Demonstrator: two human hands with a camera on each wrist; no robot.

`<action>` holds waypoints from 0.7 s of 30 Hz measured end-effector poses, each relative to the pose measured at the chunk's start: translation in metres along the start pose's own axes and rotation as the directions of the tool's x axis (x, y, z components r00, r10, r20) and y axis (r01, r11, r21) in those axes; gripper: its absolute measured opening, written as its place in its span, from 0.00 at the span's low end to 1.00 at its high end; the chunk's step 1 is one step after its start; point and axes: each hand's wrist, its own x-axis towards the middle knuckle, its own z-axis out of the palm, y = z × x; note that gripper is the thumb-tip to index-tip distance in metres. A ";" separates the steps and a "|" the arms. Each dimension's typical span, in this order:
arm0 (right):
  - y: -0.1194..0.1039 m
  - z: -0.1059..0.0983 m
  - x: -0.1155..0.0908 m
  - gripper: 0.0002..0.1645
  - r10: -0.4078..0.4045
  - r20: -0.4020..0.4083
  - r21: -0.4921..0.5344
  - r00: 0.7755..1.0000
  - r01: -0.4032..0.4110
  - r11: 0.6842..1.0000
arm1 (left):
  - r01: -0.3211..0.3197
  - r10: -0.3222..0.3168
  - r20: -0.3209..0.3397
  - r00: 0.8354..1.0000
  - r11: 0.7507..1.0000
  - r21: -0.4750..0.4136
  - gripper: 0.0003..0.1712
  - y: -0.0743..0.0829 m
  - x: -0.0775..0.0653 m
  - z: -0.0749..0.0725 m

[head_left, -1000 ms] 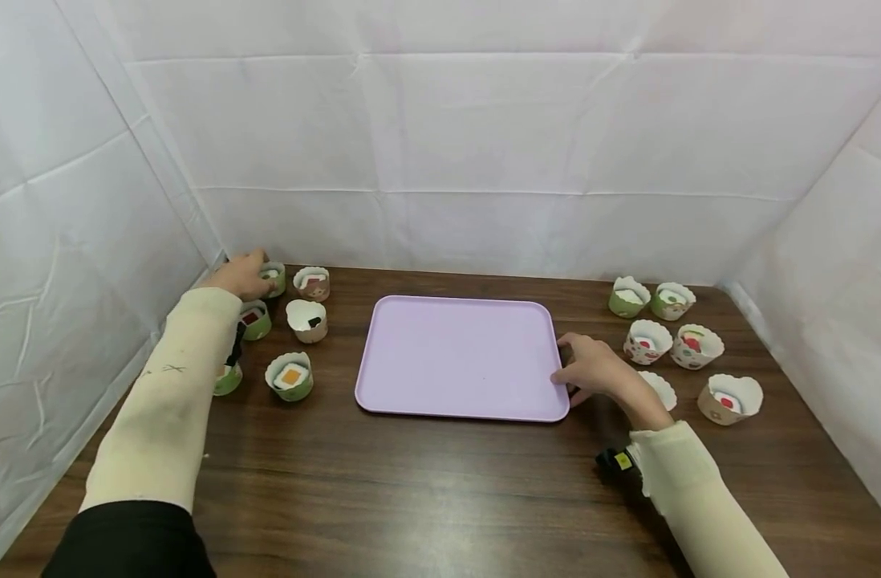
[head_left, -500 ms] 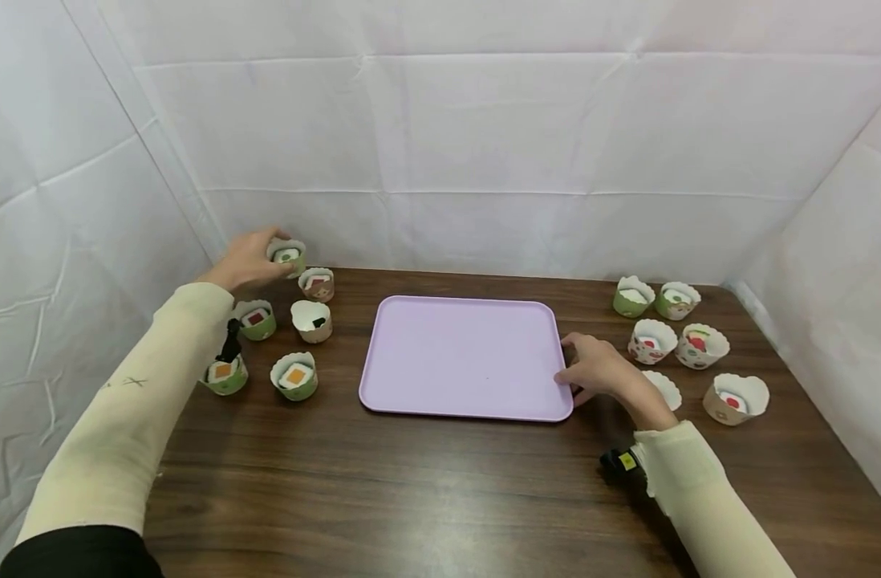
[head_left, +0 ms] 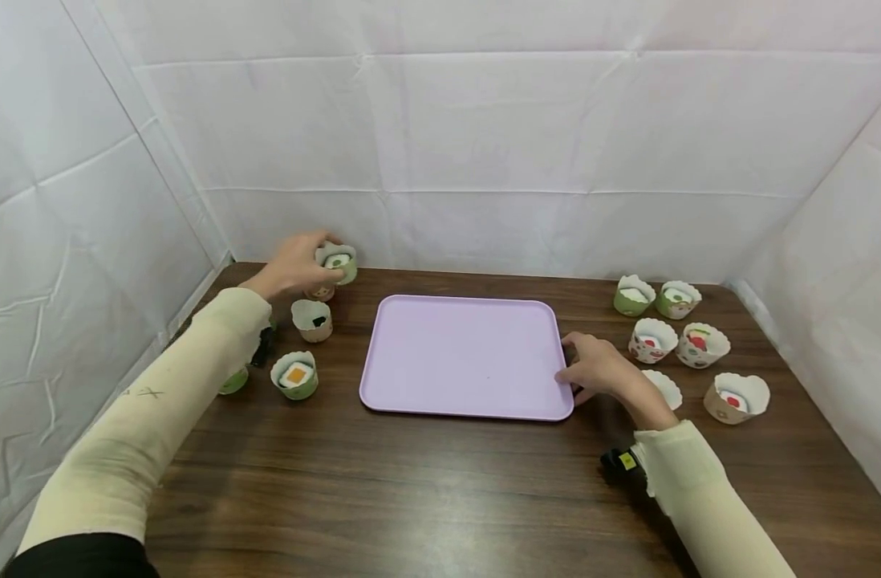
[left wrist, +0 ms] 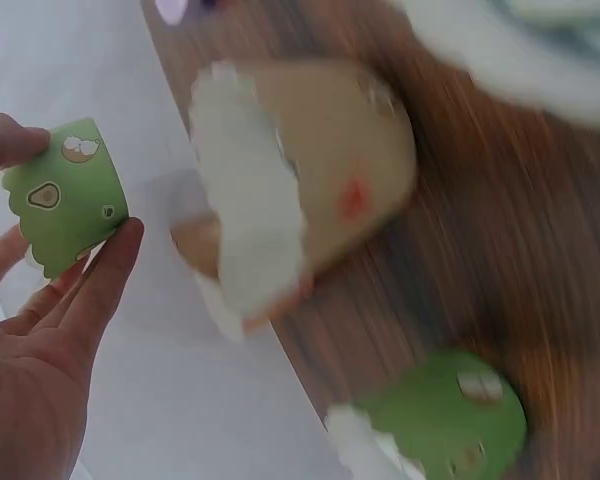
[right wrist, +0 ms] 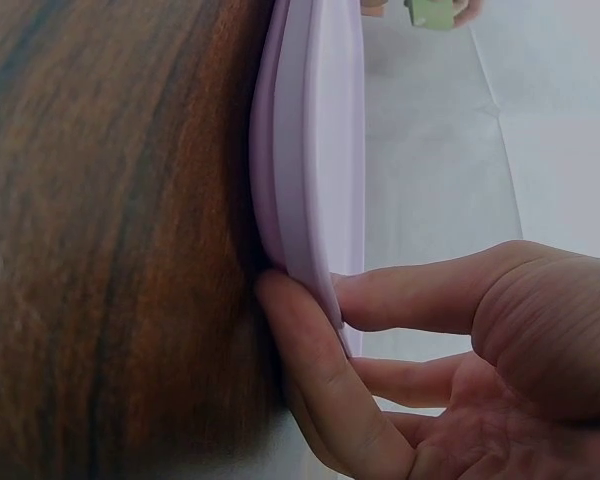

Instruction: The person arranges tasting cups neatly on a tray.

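A green paper baking cup printed with avocados is pinched between the thumb and fingers of my left hand. In the head view this cup is raised at the back left, with a white and green piece inside. It overlaps a brown paper cup behind my hand. On the table's middle lies a flat lilac tray. My right hand grips the tray's right edge, thumb over the rim and fingers under it in the right wrist view.
On the left stand a cream cup and a green cup with an orange-topped piece; more are partly hidden by my sleeve. Several filled paper cups, such as a heart-shaped one, stand at the right. White sheeting walls the brown table.
My left hand has lifted the green baking cup from the back left corner and carried it right, over the brown cup. My right hand stays on the tray's edge.
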 end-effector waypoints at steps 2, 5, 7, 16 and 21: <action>0.000 0.001 0.000 0.42 0.001 -0.002 0.001 1.000 -0.001 1.000 | -0.006 0.006 0.021 1.000 1.000 -0.012 0.32 0.006 0.004 0.007; 0.000 0.001 -0.001 0.42 0.003 -0.004 0.000 1.000 -0.003 1.000 | -0.025 0.025 0.051 0.998 1.000 -0.011 0.31 0.015 0.007 0.017; 0.000 0.001 -0.001 0.42 0.004 -0.004 -0.001 1.000 -0.004 1.000 | -0.037 0.038 0.076 0.996 0.999 -0.008 0.31 0.022 0.009 0.022; -0.004 0.003 0.002 0.42 0.007 -0.001 -0.005 1.000 -0.007 1.000 | -0.075 0.069 0.181 0.981 0.997 0.027 0.34 0.044 0.016 0.039; -0.004 0.003 0.002 0.42 0.012 0.000 -0.011 1.000 -0.012 1.000 | -0.109 0.095 0.247 0.964 0.993 0.041 0.34 0.051 0.021 0.047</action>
